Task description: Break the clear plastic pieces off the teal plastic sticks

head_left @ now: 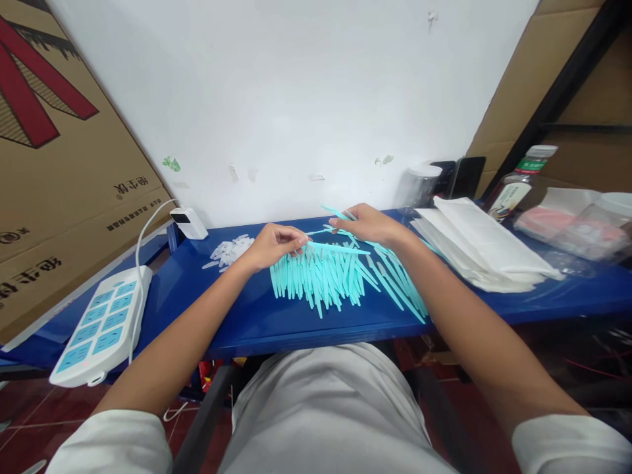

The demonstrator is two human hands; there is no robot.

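Above a spread of slim turquoise sticks, shaped like eyebrow-razor handles, both my hands are close together. My left hand (pixel 280 246) is closed, thumb against fingers, at the tip of a thin turquoise stick (pixel 318 232) that spans toward the right hand. Another stick (pixel 340 248) runs rightward from just below the left fingertips; whether it is gripped cannot be told. My right hand (pixel 368 224) is closed in a pinch, with a turquoise stick (pixel 336 212) poking out up and left. The dense pile of sticks (pixel 318 280) lies beneath, and a looser group (pixel 397 283) is by the right forearm.
Small whitish translucent pieces (pixel 231 251) are heaped left of the pile. A power strip (pixel 103 326) with a cable and a white device (pixel 189 224) sit at left. White sheets or pouches (pixel 486 243), a bottle (pixel 521 181) and a lidded jar (pixel 422 184) stand right on the blue table (pixel 296 336).
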